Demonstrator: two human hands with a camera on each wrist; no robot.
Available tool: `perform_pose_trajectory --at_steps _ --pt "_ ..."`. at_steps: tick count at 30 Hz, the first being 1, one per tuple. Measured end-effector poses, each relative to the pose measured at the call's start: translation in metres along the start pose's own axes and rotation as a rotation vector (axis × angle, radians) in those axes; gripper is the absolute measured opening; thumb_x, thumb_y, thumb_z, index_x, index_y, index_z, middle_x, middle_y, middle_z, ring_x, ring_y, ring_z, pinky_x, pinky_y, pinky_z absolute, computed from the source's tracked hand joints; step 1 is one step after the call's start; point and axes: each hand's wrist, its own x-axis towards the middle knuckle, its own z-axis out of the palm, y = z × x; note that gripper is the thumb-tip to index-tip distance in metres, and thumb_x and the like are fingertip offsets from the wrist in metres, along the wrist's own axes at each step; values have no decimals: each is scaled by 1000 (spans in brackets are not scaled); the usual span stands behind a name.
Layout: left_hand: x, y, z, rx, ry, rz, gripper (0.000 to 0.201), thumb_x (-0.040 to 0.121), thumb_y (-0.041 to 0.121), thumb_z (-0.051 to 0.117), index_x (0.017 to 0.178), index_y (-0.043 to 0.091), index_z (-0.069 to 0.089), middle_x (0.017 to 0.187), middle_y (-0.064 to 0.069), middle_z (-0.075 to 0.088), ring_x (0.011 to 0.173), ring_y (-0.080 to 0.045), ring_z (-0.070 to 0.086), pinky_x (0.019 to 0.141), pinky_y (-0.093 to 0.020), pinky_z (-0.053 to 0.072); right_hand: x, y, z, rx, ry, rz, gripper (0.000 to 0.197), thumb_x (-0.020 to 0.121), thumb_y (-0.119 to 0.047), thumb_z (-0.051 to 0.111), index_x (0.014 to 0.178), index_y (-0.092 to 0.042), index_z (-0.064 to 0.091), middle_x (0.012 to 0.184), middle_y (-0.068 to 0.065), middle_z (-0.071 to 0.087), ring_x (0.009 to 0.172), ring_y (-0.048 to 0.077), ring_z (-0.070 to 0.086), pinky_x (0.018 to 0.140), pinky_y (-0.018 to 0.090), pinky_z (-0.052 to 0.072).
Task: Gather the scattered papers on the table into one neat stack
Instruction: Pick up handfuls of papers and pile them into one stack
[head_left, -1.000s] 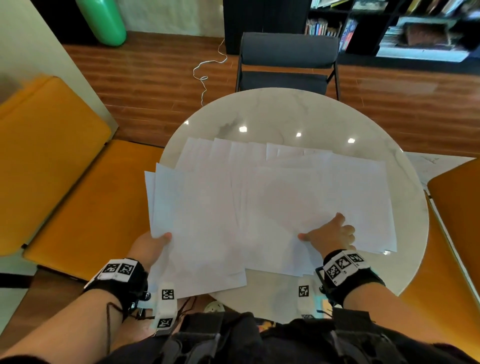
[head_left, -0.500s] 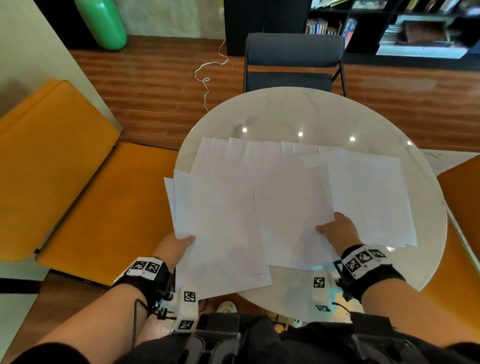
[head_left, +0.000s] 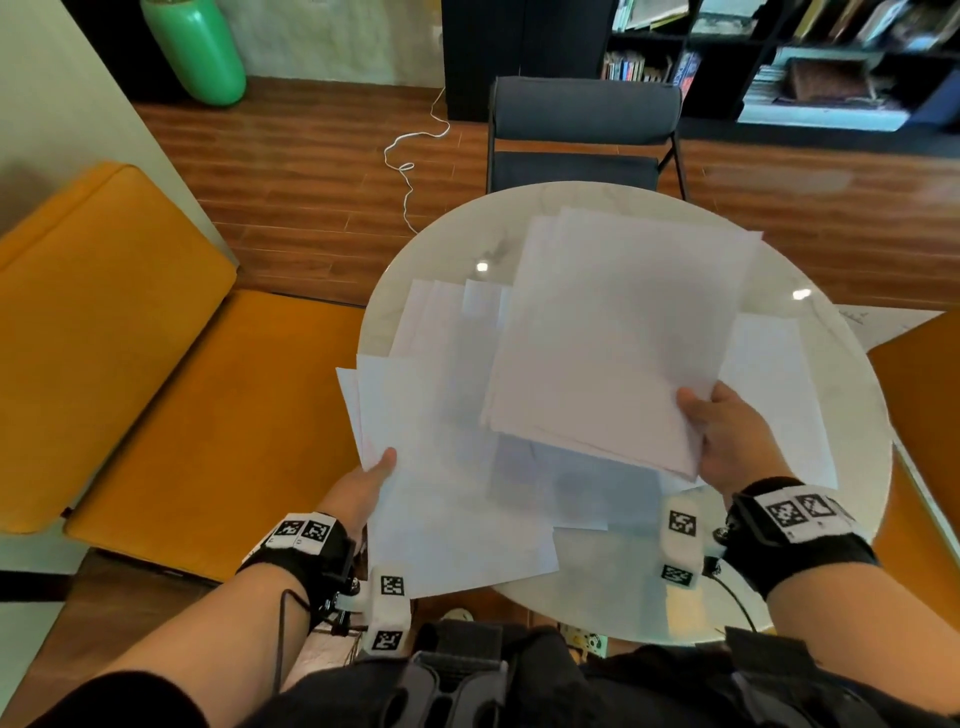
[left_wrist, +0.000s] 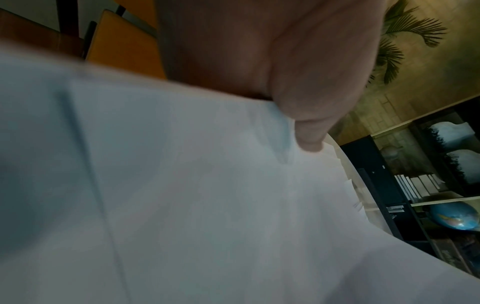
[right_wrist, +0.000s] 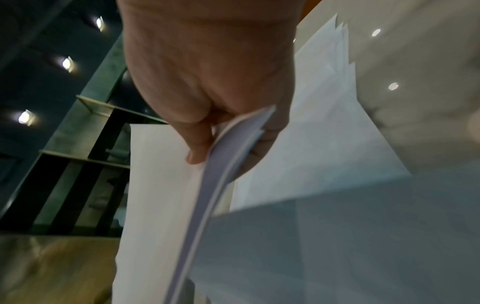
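White papers lie overlapped on the round marble table (head_left: 597, 597). My right hand (head_left: 724, 436) pinches a bundle of several sheets (head_left: 618, 332) by its near right corner and holds it lifted above the rest; in the right wrist view the thumb (right_wrist: 197, 144) lies on top of the bundle's edge (right_wrist: 221, 164). My left hand (head_left: 371, 478) pinches the left edge of the near-left sheets (head_left: 447, 493), which hang over the table's rim; the left wrist view shows its thumb (left_wrist: 309, 135) on the paper (left_wrist: 207, 205). More sheets (head_left: 774, 395) lie flat at the right and behind (head_left: 441, 317).
A dark chair (head_left: 582, 135) stands at the table's far side. An orange bench (head_left: 156, 389) runs along the left and another orange seat (head_left: 930, 415) sits at the right. A white cable (head_left: 410, 156) lies on the wood floor; bookshelves (head_left: 805, 62) are behind.
My right hand has gone from pressing on the spread sheets to pinching a bundle and lifting it off the table. My left hand keeps its hold on the left sheets.
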Motion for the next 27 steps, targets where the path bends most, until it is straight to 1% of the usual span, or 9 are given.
perform_pose_trajectory --at_steps 3,5,7,10,13,17,20,24,27 --pt "-4 6 1 -67 22 -94 93 67 81 51 135 19 51 139 -10 57 125 -36 53 106 -50 38 -2 22 24 29 -146 120 27 95 -2 49 122 -3 54 99 12 67 74 19 70 66 29 60" --pt "-8 7 1 -103 12 -115 100 62 84 53 140 22 45 143 -9 52 130 -36 49 109 -52 34 -5 40 40 -62 -223 171 32 93 -7 56 124 -1 53 102 15 68 84 27 67 81 41 56" --pt "-7 5 -1 -120 -32 -77 89 65 81 55 133 23 52 134 -9 61 123 -35 55 108 -54 36 -12 52 53 -203 -276 213 33 91 -14 61 123 -9 54 99 12 67 81 26 63 79 42 53" --pt "-7 2 -1 -114 -94 11 52 81 53 64 118 17 64 112 -10 72 106 -32 66 99 -50 46 -23 61 64 -371 -376 265 28 92 -17 61 119 -14 55 99 13 69 73 25 64 64 34 53" --pt "-4 -5 0 -79 -80 75 43 87 24 67 126 8 58 123 -17 67 108 -33 64 98 -48 48 -29 67 65 -527 -426 202 26 91 -21 61 116 -15 60 104 11 71 82 26 69 70 34 55" --pt "2 -11 -4 -70 -57 68 36 90 13 62 126 6 58 123 -19 66 108 -37 64 101 -55 46 -14 75 53 -794 -125 -12 31 90 -31 59 118 -19 62 119 6 62 101 20 61 88 33 48" --pt "5 -14 -17 -64 -26 72 29 91 14 61 120 11 59 118 -19 67 108 -39 63 100 -57 46 0 77 44 -939 122 42 56 84 -42 64 133 -21 49 135 14 46 121 33 49 101 45 42" --pt "4 -20 -44 -55 46 89 30 92 19 60 122 12 59 119 -17 67 107 -37 63 100 -57 45 4 74 47 -1033 172 180 95 73 -45 75 148 -21 22 143 17 36 131 37 37 106 52 34" --pt "1 -23 -60 -11 77 83 30 93 20 59 121 11 59 120 -18 66 106 -37 63 99 -57 45 11 79 55 -1000 178 234 98 70 -32 80 146 -16 21 141 19 42 130 38 41 106 51 36"
